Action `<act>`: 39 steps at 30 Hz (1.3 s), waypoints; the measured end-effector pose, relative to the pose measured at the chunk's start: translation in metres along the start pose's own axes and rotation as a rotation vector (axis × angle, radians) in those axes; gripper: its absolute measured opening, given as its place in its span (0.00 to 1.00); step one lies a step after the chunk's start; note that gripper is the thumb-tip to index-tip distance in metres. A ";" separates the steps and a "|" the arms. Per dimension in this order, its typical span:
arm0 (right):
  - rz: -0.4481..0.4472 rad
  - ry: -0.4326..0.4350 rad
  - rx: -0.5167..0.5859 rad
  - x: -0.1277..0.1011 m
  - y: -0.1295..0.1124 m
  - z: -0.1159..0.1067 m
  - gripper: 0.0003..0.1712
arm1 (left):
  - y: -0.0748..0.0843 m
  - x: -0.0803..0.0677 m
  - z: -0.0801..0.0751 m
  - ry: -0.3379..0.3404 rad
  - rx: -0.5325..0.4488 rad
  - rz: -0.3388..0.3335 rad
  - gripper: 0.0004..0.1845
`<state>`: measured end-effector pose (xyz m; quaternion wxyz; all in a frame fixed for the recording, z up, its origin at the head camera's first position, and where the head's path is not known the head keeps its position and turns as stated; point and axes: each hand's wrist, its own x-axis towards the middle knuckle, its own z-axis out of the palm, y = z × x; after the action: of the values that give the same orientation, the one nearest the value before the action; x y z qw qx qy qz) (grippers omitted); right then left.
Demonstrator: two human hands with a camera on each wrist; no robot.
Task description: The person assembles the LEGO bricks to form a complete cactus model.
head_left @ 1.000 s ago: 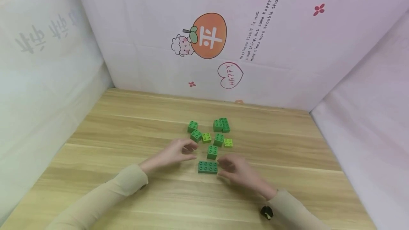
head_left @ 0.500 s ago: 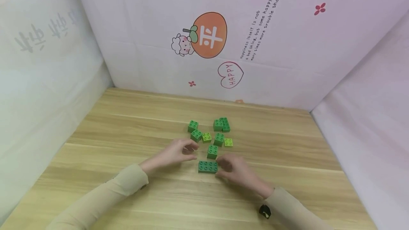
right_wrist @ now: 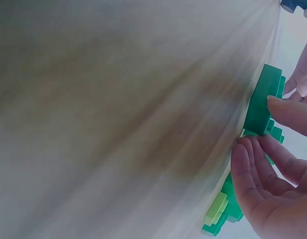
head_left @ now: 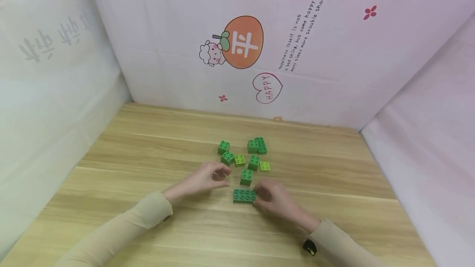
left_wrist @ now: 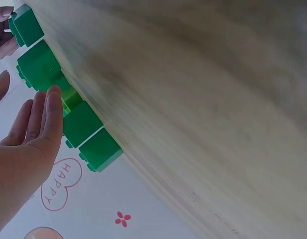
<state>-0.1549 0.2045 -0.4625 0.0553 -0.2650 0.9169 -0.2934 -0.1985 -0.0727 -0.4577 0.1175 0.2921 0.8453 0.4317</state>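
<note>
We see the right hand pinching the right end of a long green brick that lies on the wooden table. The thumb is on the near side and the fingers are round the far side, so the gap between them is small. We think it holds only the end because that keeps most of the bumps on top free. The brick lies flat, bumps up, with a long side facing us.

The left hand holds nothing. Its thumb and fingers bend softly with a wide space between them, near the long brick but not touching it. We guess it is there so that both hands are close to the same bricks.

Just behind the long brick is a square green brick. Farther back is another green brick, with a flat lime brick on its right and a lime brick on its left. Two more green bricks are over to the left. At the back, one green brick sits right beside a longer one. Maybe they all lie bumps up so we can reach them easily.

Behind the table hangs a white cloth with pictures.
</note>
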 end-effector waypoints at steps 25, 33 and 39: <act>0.063 -0.002 -0.009 -0.021 0.004 -0.016 0.23 | 0.004 0.013 0.010 -0.031 0.010 0.014 0.22; 0.066 -0.034 0.000 -0.017 0.003 -0.013 0.23 | 0.005 0.018 0.014 -0.046 0.024 -0.017 0.22; 0.040 -0.013 -0.005 -0.019 0.007 -0.012 0.21 | 0.007 0.022 0.017 -0.035 0.031 0.009 0.22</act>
<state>-0.1451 0.2247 -0.4574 0.0665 -0.2488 0.9222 -0.2884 -0.2058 -0.0458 -0.4613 0.1256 0.3053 0.8484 0.4137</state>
